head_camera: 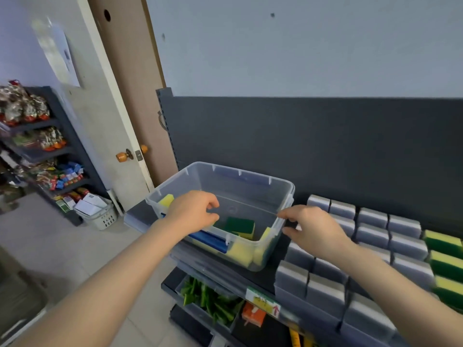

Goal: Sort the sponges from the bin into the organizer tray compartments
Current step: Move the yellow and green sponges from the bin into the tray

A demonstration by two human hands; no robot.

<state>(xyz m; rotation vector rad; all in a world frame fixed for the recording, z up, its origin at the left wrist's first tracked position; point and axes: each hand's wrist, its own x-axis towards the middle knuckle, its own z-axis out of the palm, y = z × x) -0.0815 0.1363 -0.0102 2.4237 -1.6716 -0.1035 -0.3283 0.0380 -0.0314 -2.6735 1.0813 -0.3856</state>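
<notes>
- Bare forearms [112, 284] reach in from 7 and 5 o'clock, closest to the viewer.
- Left hand [193, 211] hovers over the left half of the bin [250, 177]. Its fingers are loosely curved, thumb and forefinger apart, holding nothing.
- Right hand [313, 229] sits at the bin's 3 o'clock corner, with forefinger and thumb on either side of the rim. Whether they pinch the rim or only hover near it cannot be told.
- The clear plastic bin stands at centre on a dark shelf [265, 279], its near corner close to the shelf's front edge.
- Count inside the bin:
  - one green-topped sponge [240, 222] lies flat
  - three yellow sponges [240, 254] show: one at 10 o'clock, two against the near wall
  - one blue strip [210, 242] lies along the near wall; what it is cannot be told
- Organizer tray [372, 217] lies at 4 o'clock, just beside the bin. It has more than a dozen grey compartments, and blur prevents an exact count.
- Three sorted sponges [444, 244], green and yellow, fill its rightmost column and are cut off by the edge.
- Likely risks:
  - a tug on the rim could slide the light bin off the shelf edge
  - a loosely pinched sponge could drop to the floor [87, 246] at 8 o'clock
  - a sponge could land in the wrong compartment, since the dividers look alike
</notes>
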